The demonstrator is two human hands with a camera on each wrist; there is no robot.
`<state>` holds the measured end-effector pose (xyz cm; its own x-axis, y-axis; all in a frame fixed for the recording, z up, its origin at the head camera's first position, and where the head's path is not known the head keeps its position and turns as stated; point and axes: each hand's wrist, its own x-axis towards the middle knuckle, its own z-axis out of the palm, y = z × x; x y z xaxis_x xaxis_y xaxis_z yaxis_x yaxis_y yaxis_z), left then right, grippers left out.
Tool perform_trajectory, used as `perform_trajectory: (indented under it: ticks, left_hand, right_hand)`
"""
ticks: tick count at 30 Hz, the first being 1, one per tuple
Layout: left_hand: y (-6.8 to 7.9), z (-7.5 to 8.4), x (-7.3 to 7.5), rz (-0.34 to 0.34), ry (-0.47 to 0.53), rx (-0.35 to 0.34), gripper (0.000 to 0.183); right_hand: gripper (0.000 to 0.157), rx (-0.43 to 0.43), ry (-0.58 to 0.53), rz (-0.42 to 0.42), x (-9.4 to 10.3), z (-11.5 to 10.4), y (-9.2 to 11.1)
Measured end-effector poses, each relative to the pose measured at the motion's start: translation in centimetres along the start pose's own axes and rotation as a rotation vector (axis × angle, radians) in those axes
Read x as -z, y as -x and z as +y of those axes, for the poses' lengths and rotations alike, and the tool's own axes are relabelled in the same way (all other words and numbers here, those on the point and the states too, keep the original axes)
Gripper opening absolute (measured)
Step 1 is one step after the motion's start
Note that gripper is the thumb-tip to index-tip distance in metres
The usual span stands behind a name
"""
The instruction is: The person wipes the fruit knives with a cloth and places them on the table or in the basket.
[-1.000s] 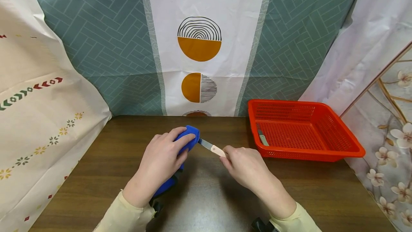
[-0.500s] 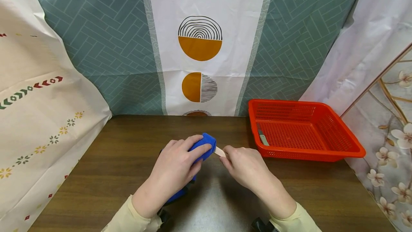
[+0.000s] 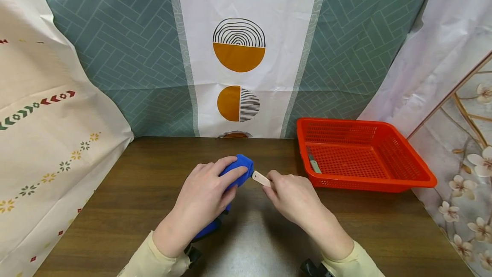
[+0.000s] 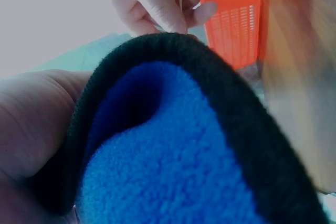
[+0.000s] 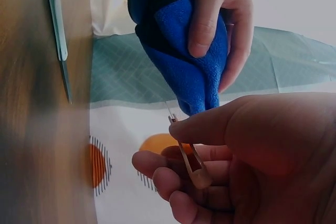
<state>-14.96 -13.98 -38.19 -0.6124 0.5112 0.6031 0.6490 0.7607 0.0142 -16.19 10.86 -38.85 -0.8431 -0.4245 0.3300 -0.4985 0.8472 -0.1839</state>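
Nearest, two pale yellow sleeves point(image 3: 153, 257) reach in over the dark brown wood-grain surface point(image 3: 115, 208), which shines where light falls left of the red basket. The right hand point(image 3: 294, 195), just left of the basket, pinches the beige handle of a folding knife point(image 3: 261, 179); most of its blade is hidden at the cloth. Farther left of the basket, the left hand point(image 3: 201, 191) is clamped on a bunched blue cloth point(image 3: 244, 166) with black edging. A second folding knife point(image 5: 59, 27), blade out, lies on the surface outside the basket.

The perforated red plastic basket point(image 3: 361, 183) holds a third folding knife point(image 3: 315, 166), pale-handled and unfolded, along its left wall.

Behind the basket and to its left hangs a teal fabric backdrop point(image 3: 134, 54), its white centre strip printed with mustard half-circles. A cream patterned drape point(image 3: 46, 148) hangs well left of the basket; a white blossom-printed curtain point(image 3: 461, 148) hangs on its right.
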Motion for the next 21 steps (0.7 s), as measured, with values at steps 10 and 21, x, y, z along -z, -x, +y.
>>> perform_trajectory:
  ticks: [10,21]
  left_hand:
    - [-0.02,0.49,-0.42,-0.034,-0.009,-0.024,0.047]
    - [0.13,-0.18,-0.79,-0.044,-0.029,-0.002,0.046]
  right_hand:
    - [0.019,-0.006,0.006,-0.032,0.03,-0.09,-0.07]
    - [0.019,0.010,0.007,-0.022,0.08,-0.07,0.03]
